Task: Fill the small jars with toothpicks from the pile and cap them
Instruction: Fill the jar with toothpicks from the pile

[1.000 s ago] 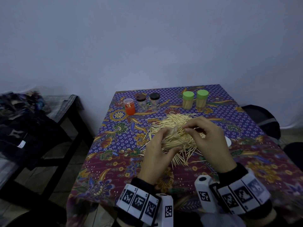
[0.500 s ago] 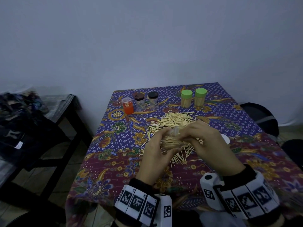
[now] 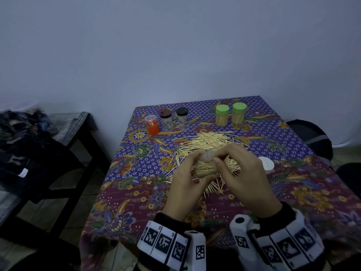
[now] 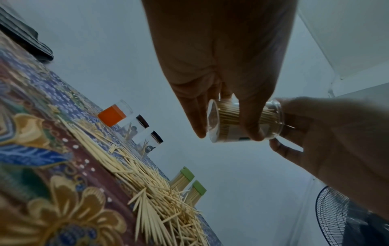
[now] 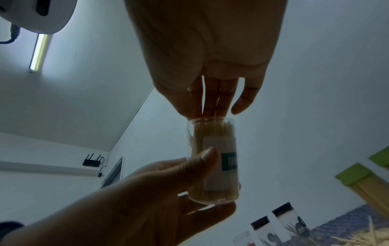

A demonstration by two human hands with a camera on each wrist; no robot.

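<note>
— Both hands meet over the toothpick pile (image 3: 213, 141) in the head view: left hand (image 3: 185, 184) wrapped around a clear jar (image 3: 205, 167) packed with toothpicks, right hand (image 3: 246, 177) at its mouth, fingertips pinched. How many jars are finished?

— Beyond the pile, two green-capped jars (image 3: 230, 115) look full. Left of them stand two dark-capped jars (image 3: 173, 119) with only a few sticks inside and an orange jar (image 3: 152, 124) — those seem to be left. A white cap (image 3: 266, 164) lies right of the pile.

— And the left wrist view?

— Same jar (image 4: 244, 123), lying sideways above the pile (image 4: 151, 196), left fingers (image 4: 248, 119) curled across it, right hand (image 4: 328, 136) at its open end.

— Right wrist view?

— The right fingers (image 5: 212, 99) close narrowly on a few toothpicks (image 5: 203, 93) entering the jar (image 5: 214, 159); the left thumb (image 5: 197, 163) presses its wall. I'd judge this jar nearly full and uncapped, with much of the pile left.
</note>
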